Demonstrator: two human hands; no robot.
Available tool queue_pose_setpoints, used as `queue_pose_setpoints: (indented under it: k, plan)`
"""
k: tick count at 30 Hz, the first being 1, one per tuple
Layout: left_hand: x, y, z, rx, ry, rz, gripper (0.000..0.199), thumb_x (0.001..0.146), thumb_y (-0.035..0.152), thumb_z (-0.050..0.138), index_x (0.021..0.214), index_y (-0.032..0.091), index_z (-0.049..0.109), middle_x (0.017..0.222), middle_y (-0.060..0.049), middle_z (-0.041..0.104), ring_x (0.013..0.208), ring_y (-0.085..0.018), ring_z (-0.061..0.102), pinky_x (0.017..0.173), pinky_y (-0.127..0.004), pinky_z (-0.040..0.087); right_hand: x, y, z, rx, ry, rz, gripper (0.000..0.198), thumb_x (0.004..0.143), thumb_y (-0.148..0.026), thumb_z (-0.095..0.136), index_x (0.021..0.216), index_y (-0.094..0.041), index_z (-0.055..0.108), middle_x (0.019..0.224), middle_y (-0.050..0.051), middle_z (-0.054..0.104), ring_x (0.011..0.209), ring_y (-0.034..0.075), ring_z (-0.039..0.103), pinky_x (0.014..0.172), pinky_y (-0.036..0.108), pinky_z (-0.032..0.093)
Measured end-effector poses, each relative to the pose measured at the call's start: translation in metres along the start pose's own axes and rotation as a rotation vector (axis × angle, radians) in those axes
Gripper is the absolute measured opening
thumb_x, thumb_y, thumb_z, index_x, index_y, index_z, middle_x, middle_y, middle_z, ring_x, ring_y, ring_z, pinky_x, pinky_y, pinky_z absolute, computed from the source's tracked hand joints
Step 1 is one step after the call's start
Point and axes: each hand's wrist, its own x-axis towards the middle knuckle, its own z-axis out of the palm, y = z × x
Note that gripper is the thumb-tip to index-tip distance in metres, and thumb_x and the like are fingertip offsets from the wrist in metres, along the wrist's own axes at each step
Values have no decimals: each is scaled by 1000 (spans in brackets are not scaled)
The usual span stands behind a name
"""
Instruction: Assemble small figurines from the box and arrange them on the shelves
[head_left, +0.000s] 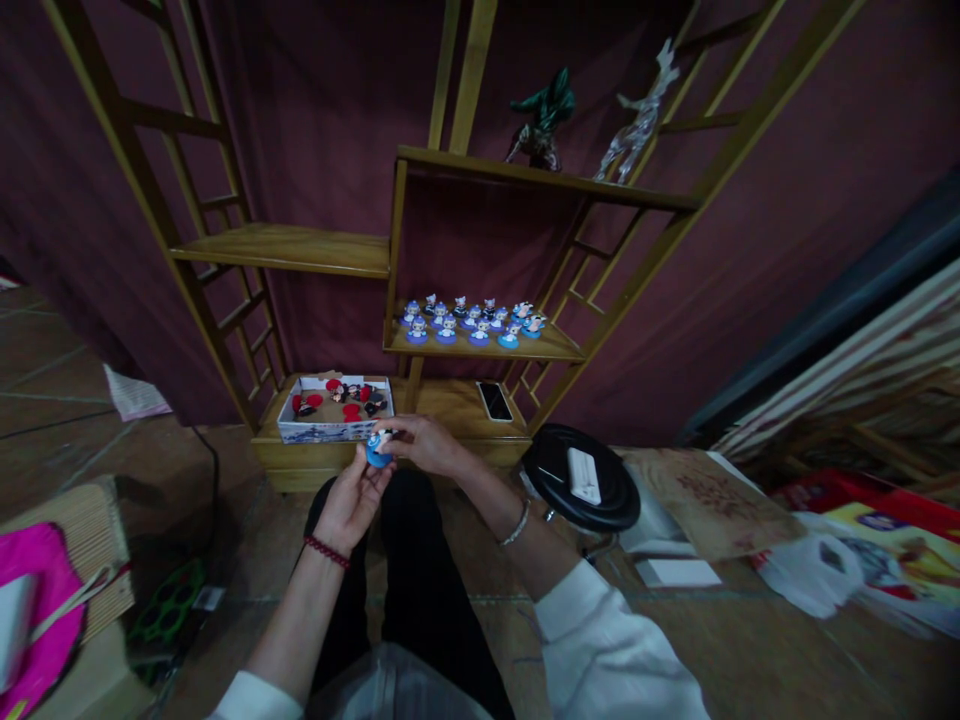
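Note:
Between my hands is a small figurine (380, 446) on a round blue base. My left hand (351, 505) holds the base from below with its fingertips. From the right, my right hand (421, 444) pinches the figurine's upper part, hiding some of it. Just beyond them stands an open box (315, 432) with red-and-black figurines and loose red discs inside. Several small figurines (480, 332) on purple and blue bases stand in rows on the middle shelf (555, 346) of the wooden rack.
A phone (494, 401) lies on the lowest shelf. A dark green statue (544, 120) and a clear deer figure (637, 115) stand on the upper shelf. A black round stool (619, 495) with a white packet is at right, near a plastic bag (810, 570).

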Motion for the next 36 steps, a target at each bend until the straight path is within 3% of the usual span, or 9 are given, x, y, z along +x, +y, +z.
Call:
queue_pose_setpoints:
  k: [15, 36]
  plan:
    - [-3, -2, -1, -67, -73, 63, 19, 84, 20, 45, 90, 12, 61, 90, -7, 65, 78, -12, 62, 73, -23, 52, 0, -19, -7, -206, -8, -79, 26, 78, -28, 56, 103, -23, 59, 98, 2, 60, 86, 14, 55, 75, 24, 39]
    - [-5, -6, 2, -74, -89, 61, 12, 78, 18, 55, 88, 15, 62, 86, -4, 66, 73, -10, 62, 67, -20, 51, -3, -31, -13, -270, -11, -105, 27, 79, -25, 54, 106, -22, 58, 97, 4, 61, 87, 14, 56, 76, 24, 40]
